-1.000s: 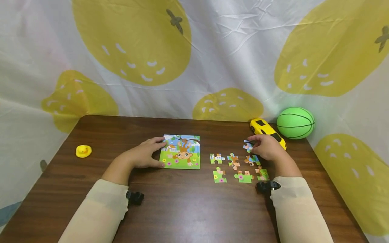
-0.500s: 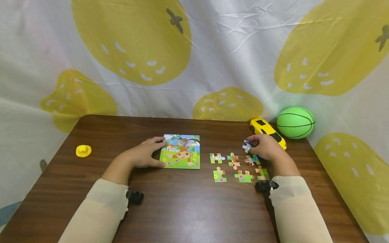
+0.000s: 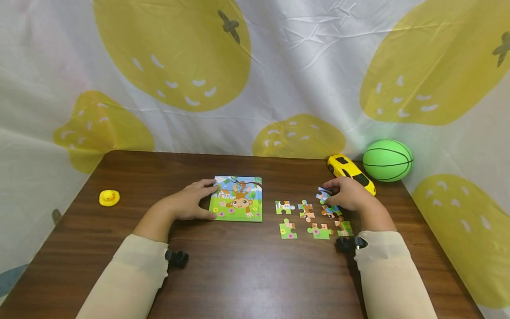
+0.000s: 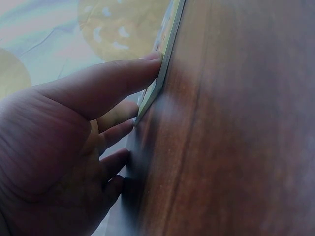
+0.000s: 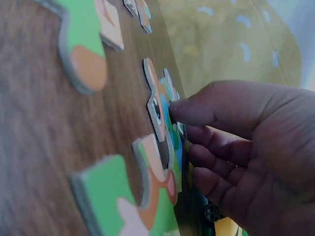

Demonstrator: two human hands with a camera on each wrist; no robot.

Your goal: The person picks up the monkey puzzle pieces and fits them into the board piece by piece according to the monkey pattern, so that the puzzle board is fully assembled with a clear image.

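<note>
A square picture board (image 3: 243,200) with a cartoon monkey lies on the dark wooden table. My left hand (image 3: 187,201) spreads its thumb and fingers along the board's left side; in the left wrist view the thumb (image 4: 133,76) touches its edge. Over on the right, my right hand (image 3: 349,195) pinches a blue puzzle piece (image 3: 322,195) between thumb and fingers. That piece is just behind another blue-and-brown piece (image 3: 329,210); whether they touch, I cannot tell. More loose pieces lie nearby, among them a green one with pink flowers (image 3: 320,231) and a white-and-green one (image 3: 283,207).
Just beyond my right hand is a yellow toy car (image 3: 350,170), with a green ball (image 3: 388,160) beside it in the back corner. A small yellow rubber duck (image 3: 109,198) sits at the far left. A fruit-patterned cloth (image 3: 303,79) hangs behind the table.
The pinched puzzle piece has shifted slightly left and toward me, and has turned a little. My left hand and the board have stayed in place.
</note>
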